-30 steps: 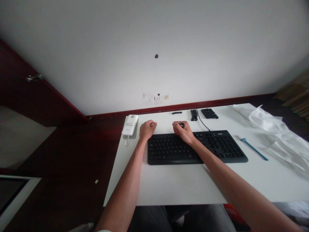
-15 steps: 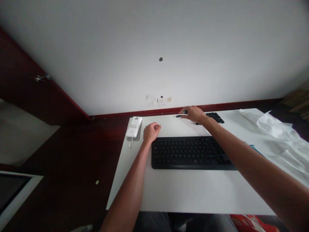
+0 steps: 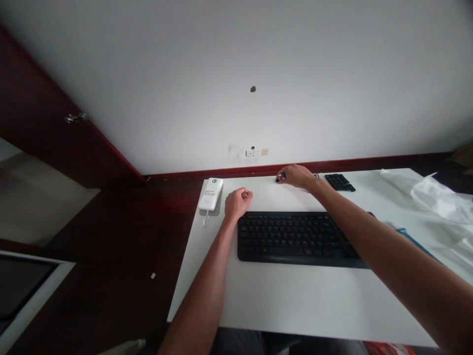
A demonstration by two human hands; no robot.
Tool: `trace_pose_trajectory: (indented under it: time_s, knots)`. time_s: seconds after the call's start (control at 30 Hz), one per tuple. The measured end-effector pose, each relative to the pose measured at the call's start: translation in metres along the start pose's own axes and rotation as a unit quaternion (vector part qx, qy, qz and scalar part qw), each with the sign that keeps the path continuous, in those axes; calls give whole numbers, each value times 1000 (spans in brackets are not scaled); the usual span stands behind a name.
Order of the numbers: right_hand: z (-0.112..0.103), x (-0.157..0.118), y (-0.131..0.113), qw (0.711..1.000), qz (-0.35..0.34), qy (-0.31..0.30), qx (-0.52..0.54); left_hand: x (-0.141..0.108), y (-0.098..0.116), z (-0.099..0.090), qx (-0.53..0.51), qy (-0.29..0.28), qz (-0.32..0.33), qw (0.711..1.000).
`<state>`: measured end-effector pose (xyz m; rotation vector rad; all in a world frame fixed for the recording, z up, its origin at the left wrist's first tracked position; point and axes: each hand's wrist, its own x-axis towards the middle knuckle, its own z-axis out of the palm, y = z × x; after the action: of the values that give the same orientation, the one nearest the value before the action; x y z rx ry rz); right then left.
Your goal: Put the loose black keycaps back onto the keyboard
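A black keyboard (image 3: 288, 237) lies on the white table (image 3: 295, 301), its right part covered by my right forearm. My left hand (image 3: 238, 202) rests in a loose fist at its upper left corner, with nothing showing between the fingers. Beyond the keyboard, my right hand (image 3: 296, 175) is down near the table's far edge. Its fingers pinch a small dark object (image 3: 282, 176), mostly hidden by them. Right of that hand lies a block of black keys (image 3: 339, 182), laid out like a number pad.
A white power bank (image 3: 211, 194) with a short cable loop lies at the table's left edge. White plastic wrapping (image 3: 438, 197) and a blue strip (image 3: 416, 244) lie on the right. Behind the table stands a wall with sockets (image 3: 265, 152); a dark red door (image 3: 48, 108) is at left.
My right hand has shifted slightly left relative to the table. The small black piece beside its fingertips no longer shows separately. My left hand stays in place; the view has turned a little left.
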<state>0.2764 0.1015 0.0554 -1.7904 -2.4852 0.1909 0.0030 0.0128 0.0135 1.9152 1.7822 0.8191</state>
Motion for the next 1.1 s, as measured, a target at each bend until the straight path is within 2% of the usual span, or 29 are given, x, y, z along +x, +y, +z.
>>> trace_pose_trajectory:
  time_s: [0.2,0.4,0.7,1.0,1.1]
  knots:
    - [-8,-37,-24,999,-54,-2,0,0,0,0,-1,-4,4,1000]
    - [-6,-75,-9,999,-16,-44,-25,0,0,0,8,-2,4,1000]
    - [-3,-80,-4,999,-11,-42,-7,1,-1,0,8,-2,11,1000]
    - [-10,-86,-21,999,-47,-27,2,1,0,0,9,-4,9,1000]
    - [-17,-96,-24,998,-51,-9,43,1,0,0,9,-9,9,1000]
